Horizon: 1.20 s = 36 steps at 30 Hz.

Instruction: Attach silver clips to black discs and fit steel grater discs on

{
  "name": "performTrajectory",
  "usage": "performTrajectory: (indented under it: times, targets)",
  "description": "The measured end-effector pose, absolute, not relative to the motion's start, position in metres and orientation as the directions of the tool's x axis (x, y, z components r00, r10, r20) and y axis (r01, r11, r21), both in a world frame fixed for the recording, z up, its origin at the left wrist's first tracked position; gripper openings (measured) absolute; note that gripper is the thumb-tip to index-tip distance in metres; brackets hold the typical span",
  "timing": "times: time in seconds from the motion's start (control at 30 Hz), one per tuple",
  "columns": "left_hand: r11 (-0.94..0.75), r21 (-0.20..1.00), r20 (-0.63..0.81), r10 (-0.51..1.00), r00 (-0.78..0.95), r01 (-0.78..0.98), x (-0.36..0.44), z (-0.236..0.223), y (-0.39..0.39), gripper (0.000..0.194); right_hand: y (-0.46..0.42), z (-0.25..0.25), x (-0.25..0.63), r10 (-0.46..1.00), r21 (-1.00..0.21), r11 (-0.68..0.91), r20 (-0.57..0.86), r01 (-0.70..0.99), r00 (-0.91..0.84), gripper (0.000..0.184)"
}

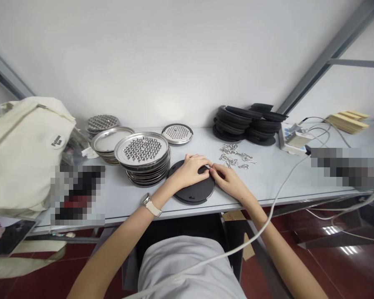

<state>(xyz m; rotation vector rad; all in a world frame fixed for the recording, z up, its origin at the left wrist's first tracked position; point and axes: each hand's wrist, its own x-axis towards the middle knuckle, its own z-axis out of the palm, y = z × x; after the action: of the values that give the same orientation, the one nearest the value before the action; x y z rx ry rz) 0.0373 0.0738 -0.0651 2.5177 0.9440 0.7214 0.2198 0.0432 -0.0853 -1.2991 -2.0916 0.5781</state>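
Black round disc (201, 190) lay flat, no long axis, near the front edge of the surface (264, 178), left hand (190, 171) curved over it, right hand (228, 180) at its right rim, couldn't tell if either gripped.

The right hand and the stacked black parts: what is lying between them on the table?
In the head view, small silvery metal pieces lie scattered on the table between the right hand and the stacked black parts.

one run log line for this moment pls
left hand: on black disc | right hand: at disc's right edge | nearby: small metal pieces, metal disc stack
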Motion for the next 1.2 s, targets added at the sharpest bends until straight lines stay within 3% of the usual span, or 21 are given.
performTrajectory:
  times: [1.2]
  targets:
    - [-0.729, 0.53, 0.344, 0.652, 0.676, 0.434, 0.0375, -0.0683, 0.0764, 0.018, 0.0445, -0.0905, 0.2217, 0.911, -0.637, 0.41, 0.253, 0.652, -0.325, 0.029]
